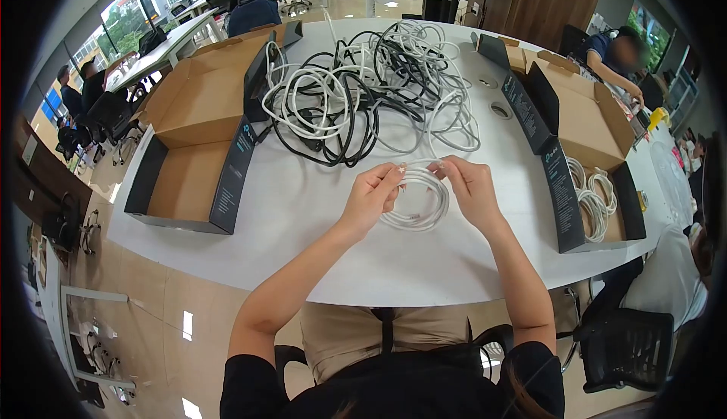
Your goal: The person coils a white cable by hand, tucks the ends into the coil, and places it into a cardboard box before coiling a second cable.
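Note:
A white cable (424,226) lies wound in a round coil close over the table, in front of my body. My left hand (372,198) pinches the left side of the coil between thumb and fingers. At its upper right, my right hand (468,190) has thumb and index finger closed on a part of the same cable. Just beyond both hands spreads a large tangle of black and white cables (371,89), with a strand running down toward my right hand.
On the left stands an opened cardboard box (198,180) with its lid raised. At the right, another open box (564,199) holds coiled white cables (596,203). The white table (303,256) curves toward me. A person (617,59) works at the far right; another sits at the right edge.

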Tool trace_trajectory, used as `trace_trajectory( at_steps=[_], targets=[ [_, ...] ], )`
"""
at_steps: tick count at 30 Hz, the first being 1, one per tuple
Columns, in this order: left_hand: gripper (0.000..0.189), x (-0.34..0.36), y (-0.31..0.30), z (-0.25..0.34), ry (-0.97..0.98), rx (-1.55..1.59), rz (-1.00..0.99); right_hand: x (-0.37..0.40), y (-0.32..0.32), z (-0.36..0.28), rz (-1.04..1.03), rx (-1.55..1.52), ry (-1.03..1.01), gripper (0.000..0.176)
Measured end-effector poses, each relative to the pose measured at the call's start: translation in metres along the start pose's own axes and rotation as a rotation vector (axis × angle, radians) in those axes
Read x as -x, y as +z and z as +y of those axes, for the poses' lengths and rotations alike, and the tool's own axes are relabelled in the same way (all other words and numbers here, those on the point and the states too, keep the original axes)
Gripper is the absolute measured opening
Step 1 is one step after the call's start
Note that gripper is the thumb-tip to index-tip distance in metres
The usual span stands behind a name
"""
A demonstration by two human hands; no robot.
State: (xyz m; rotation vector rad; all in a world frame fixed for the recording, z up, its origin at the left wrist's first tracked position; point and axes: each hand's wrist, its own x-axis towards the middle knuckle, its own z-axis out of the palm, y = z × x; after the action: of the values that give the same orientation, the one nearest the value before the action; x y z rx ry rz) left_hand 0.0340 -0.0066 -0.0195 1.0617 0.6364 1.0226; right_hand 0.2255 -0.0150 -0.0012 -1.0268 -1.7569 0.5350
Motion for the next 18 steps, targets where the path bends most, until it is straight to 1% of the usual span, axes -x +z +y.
trace_trajectory(
  at_steps=[2, 5, 8, 11, 14, 15, 17, 18],
  targets=[
    [0.021, 0.002, 0.004, 0.005, 0.012, -0.014, 0.029, -0.003, -0.008, -0.013, -0.014, 0.117, 0.024, 0.023],
    [0.017, 0.000, 0.001, 0.003, 0.065, -0.035, -0.031, -0.002, -0.010, -0.011, 0.029, 0.154, -0.014, 0.022],
    [0.016, -0.001, -0.002, 0.000, 0.075, -0.071, -0.089, 0.000, -0.010, -0.015, 0.083, 0.187, -0.090, 0.022],
    [0.017, 0.000, 0.000, 0.002, 0.147, -0.164, 0.014, 0.002, -0.004, -0.009, 0.097, 0.187, -0.135, 0.022],
    [0.015, -0.001, -0.006, 0.000, 0.183, -0.009, 0.066, 0.005, 0.012, -0.005, 0.065, 0.033, 0.053, 0.024],
    [0.016, -0.001, -0.006, -0.001, 0.183, 0.028, 0.097, 0.006, 0.011, -0.006, -0.043, 0.013, 0.131, 0.026],
    [0.017, -0.001, -0.006, -0.001, 0.182, 0.099, 0.153, 0.009, 0.016, -0.002, -0.065, -0.055, 0.131, 0.027],
    [0.017, -0.001, -0.005, 0.000, 0.179, 0.133, 0.140, 0.009, 0.018, -0.002, -0.076, -0.090, 0.131, 0.027]
  ],
)
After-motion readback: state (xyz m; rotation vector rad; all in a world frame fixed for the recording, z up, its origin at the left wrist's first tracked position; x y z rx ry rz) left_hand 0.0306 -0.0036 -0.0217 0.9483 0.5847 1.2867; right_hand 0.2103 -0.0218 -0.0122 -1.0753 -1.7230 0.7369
